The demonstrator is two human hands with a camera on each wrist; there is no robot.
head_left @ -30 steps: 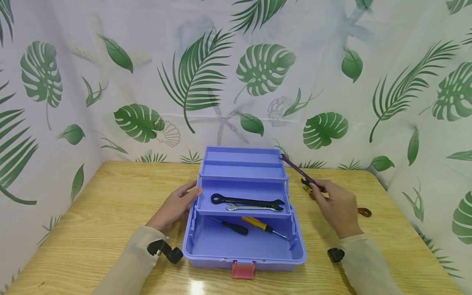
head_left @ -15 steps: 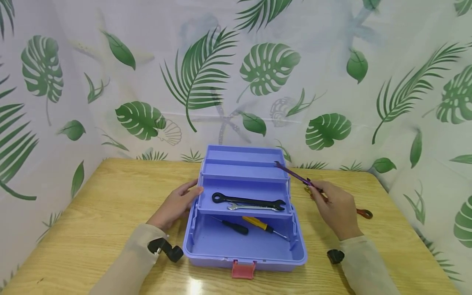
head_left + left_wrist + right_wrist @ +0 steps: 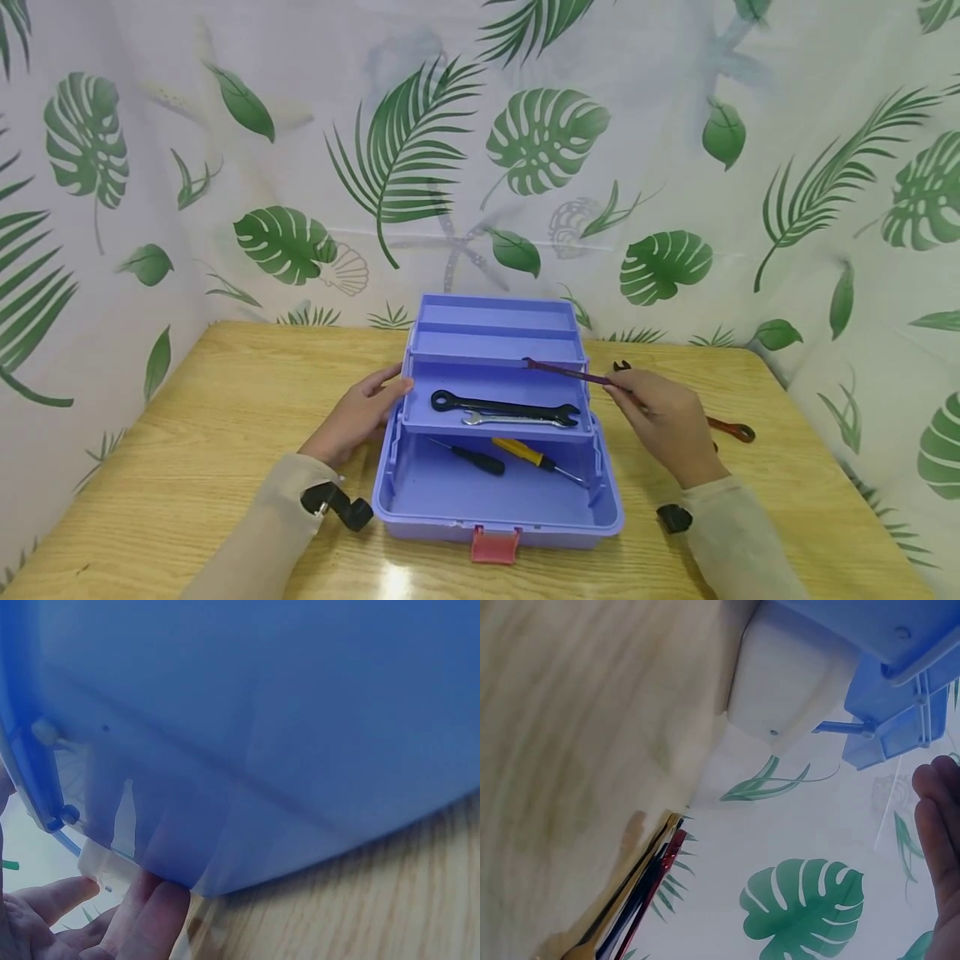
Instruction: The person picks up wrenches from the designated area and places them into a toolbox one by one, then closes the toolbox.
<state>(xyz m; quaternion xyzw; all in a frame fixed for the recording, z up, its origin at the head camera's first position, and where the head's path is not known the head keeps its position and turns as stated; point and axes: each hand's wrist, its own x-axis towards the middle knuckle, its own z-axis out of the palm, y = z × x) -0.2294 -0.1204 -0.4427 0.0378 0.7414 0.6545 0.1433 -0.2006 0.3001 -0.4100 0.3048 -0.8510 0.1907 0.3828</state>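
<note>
— What has changed?
— The purple wrench (image 3: 562,372), pinched in the right hand (image 3: 663,421), has swung leftward over the middle tray (image 3: 465,377), seemingly near-aligned with the black wrench (image 3: 502,408) there.
— The left hand (image 3: 358,423)?
— Gripping the toolbox (image 3: 420,531) by its left side.

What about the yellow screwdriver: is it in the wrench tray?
No, the yellow screwdriver lies in the bottom of the toolbox, below that tray.
</note>
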